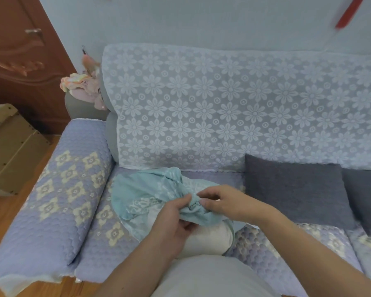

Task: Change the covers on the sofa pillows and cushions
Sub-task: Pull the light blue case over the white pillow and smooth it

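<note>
A light teal patterned pillow cover (150, 189) lies bunched over a white pillow insert (208, 239) on the sofa seat (107, 232). My left hand (171, 219) pinches the gathered edge of the cover from the left. Opposite it, my right hand (225, 202) pinches the same bunched edge from the right, thumb toward the left hand. The insert's near end shows bare below the cover. A dark grey cushion (293, 189) leans against the backrest on the right, with a second grey cushion (366, 196) beside it at the frame edge.
The sofa has a white floral lace throw (234, 103) on its back and a purple quilted armrest (58, 189) on the left. A cardboard box (11, 146) stands on the wooden floor by a brown door (19, 50). Crumpled pink cloth (84, 86) sits behind the armrest.
</note>
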A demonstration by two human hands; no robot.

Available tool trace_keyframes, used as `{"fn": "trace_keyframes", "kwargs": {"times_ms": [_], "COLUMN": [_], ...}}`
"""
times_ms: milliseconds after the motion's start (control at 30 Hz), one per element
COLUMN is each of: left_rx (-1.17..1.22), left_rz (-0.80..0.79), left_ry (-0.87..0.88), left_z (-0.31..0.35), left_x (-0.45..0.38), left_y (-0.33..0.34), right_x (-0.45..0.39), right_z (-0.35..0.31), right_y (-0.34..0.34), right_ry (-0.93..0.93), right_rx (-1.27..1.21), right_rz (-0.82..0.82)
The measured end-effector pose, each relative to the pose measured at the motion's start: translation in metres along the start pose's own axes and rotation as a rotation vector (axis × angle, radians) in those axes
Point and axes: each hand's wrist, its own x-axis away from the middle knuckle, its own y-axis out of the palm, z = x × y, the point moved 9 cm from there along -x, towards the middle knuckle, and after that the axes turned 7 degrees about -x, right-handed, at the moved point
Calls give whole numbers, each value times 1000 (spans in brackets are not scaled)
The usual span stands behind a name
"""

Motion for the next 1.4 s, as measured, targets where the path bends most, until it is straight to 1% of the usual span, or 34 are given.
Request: {"fn": "trace_keyframes", "kwargs": {"times_ms": [33,100,167,200,267,367,467,533,567,633,667,733,833,900,967,1000,1033,1067,1133,1200,1233,1267,1300,1367,1400], "left_rx": [13,40,57,58,63,69,106,170,217,252,203,-27,-353,-457,-449,-402,-351,-326,-263,-94,-26,-7,-61,-354,-547], "left_rz": [-6,-17,-37,-54,-99,-184,-238,-273,-296,-323,-309,-238,-121,-76,-56,-34,-11,-3,-77,-235,-274,-258,-196,-7,50], "left_ry": [-2,-14,-8,3,45,179,328,379,367,327,324,381,462,463,449,441,432,418,367,289,290,351,470,766,857], "left_z": [-1,-5,-7,-7,0,17,32,40,42,45,48,60,83,102,132,150,168,181,186,163,152,144,142,142,138], "left_x": [1,4,6,6,6,8,11,15,18,20,19,15,13,14,19,21,23,25,22,12,6,-7,-18,-37,-46], "left_y": [0,-2,-3,-5,-4,5,19,30,35,43,44,46,52,51,40,28,14,4,3,29,43,51,54,50,49], "right_x": [0,-5,-11,-15,-19,-23,-20,-19,-19,-19,-20,-17,-12,-11,2,10,20,29,32,24,16,8,2,-6,-5], "right_z": [-2,-8,-11,-11,-4,14,19,19,18,9,2,-18,-39,-51,-55,-54,-51,-48,-38,-38,-37,-37,-32,6,30], "right_y": [6,8,9,9,2,-13,-22,-25,-27,-39,-45,-59,-95,-123,-161,-183,-202,-217,-239,-238,-231,-219,-205,-176,-160], "right_ry": [2,-71,-128,-146,-146,9,149,240,281,276,257,205,102,18,-48,-76,-78,-105,-154,-198,-210,-196,-168,-58,22], "right_rx": [20,198,355,349,150,-322,-726,-1081,-1210,-1345,-1391,-1469,-1497,-1429,-1272,-1204,-1159,-1198,-1306,-1383,-1402,-1427,-1439,-1489,-1514], "right_rz": [-76,-101,-28,22,129,280,435,499,537,574,563,540,633,720,875,967,1046,1081,1095,1054,1011,939,880,837,830]}}
